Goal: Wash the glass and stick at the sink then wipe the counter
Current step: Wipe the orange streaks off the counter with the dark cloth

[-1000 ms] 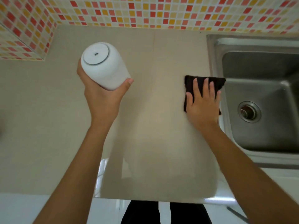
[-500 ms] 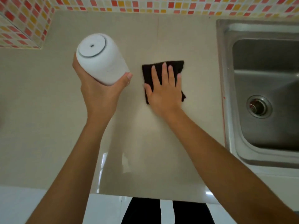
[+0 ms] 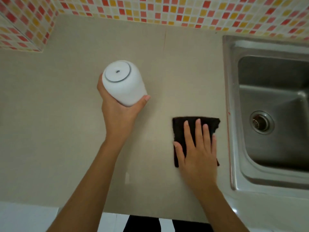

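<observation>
My left hand (image 3: 119, 118) grips a white cup (image 3: 122, 82), held upside down above the beige counter (image 3: 58, 131) with its flat base facing me. My right hand (image 3: 197, 148) lies flat, fingers spread, pressing a dark cloth (image 3: 180, 126) onto the counter just left of the sink. The cloth's far edge and left side show around my fingers. No stick is in sight.
A steel sink (image 3: 274, 114) with a round drain (image 3: 260, 123) fills the right side, its raised rim (image 3: 229, 114) close to the cloth. A red, orange and cream mosaic wall (image 3: 167, 10) borders the counter at the back and left. The counter's front edge runs along the bottom.
My right hand has slid the cloth from near the cup back to the right and nearer to me, close to the sink rim. The cup stays held in my left hand.
</observation>
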Tool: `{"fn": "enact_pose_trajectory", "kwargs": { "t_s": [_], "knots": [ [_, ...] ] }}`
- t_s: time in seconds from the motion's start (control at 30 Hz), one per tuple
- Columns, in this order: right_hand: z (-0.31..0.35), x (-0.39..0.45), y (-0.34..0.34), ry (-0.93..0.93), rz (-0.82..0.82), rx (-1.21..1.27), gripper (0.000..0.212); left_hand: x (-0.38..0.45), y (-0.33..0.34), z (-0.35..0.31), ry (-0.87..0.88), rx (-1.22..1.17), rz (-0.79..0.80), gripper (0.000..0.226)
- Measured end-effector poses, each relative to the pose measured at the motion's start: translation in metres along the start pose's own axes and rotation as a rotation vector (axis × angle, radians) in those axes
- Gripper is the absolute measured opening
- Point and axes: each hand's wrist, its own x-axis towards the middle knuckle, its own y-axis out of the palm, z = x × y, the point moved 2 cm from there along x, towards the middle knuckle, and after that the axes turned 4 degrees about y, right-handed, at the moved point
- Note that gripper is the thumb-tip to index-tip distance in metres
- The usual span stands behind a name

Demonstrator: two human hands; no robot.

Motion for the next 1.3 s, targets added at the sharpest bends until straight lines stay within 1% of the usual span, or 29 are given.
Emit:
{"fn": "enact_pose_trajectory", "kwargs": {
  "t_s": [0.07,0.2,0.3,0.4,0.57,0.73,0.8,0.9,0.97,1.0,1.03,1.1,1.13,1.17,1.2,1.3],
  "knots": [
    [-0.005,0.026,0.0,0.073,-0.042,-0.016,0.061,-0.003,0.008,0.0,0.005,0.006,0.036,0.106],
    [-0.008,0.125,-0.001,0.223,-0.116,-0.002,0.061,-0.003,0.023,-0.001,0.042,0.014,0.077,0.106],
    [-0.012,0.192,-0.009,0.278,-0.05,0.008,0.062,-0.002,0.034,-0.002,0.084,0.016,0.111,0.106],
    [-0.011,0.216,-0.012,0.266,-0.024,-0.001,0.06,0.001,0.043,-0.003,0.123,0.007,0.149,0.106],
    [-0.02,0.189,-0.012,0.16,-0.076,0.031,0.055,0.01,0.047,0.001,0.138,-0.003,0.175,0.108],
    [-0.022,0.121,-0.007,0.13,-0.156,0.022,0.055,0.01,0.044,0.006,0.138,0.005,0.196,0.107],
    [-0.024,0.099,-0.007,0.129,-0.165,0.037,0.054,0.006,0.042,0.005,0.104,0.011,0.206,0.108],
    [-0.027,0.082,-0.013,0.111,-0.142,0.051,0.047,0.003,0.039,0.004,0.033,0.028,0.266,0.116],
    [-0.03,0.079,-0.019,0.108,-0.139,0.145,0.039,-0.005,0.031,0.005,-0.033,0.08,0.269,0.117],
    [-0.032,0.079,-0.025,0.106,-0.154,0.208,0.035,-0.013,0.024,0.005,-0.076,0.114,0.216,0.113],
    [-0.035,0.079,-0.031,0.11,-0.162,0.272,0.032,-0.024,0.017,0.005,-0.109,0.14,0.141,0.103],
    [-0.038,0.079,-0.045,0.132,-0.109,0.378,0.029,-0.052,0.004,-0.001,-0.104,0.162,0.002,0.069],
    [-0.04,0.08,-0.052,0.136,-0.079,0.407,0.028,-0.067,0.001,-0.007,-0.08,0.155,-0.02,0.051],
    [-0.042,0.08,-0.058,0.137,-0.065,0.427,0.027,-0.079,0.002,-0.015,-0.057,0.137,0.001,0.036],
    [-0.043,0.08,-0.064,0.133,-0.06,0.451,0.025,-0.088,0.007,-0.023,-0.033,0.117,0.06,0.028],
    [-0.048,0.075,-0.083,0.086,-0.051,0.523,0.017,-0.094,0.042,-0.053,0.024,0.103,0.312,0.013]
  ]
}}
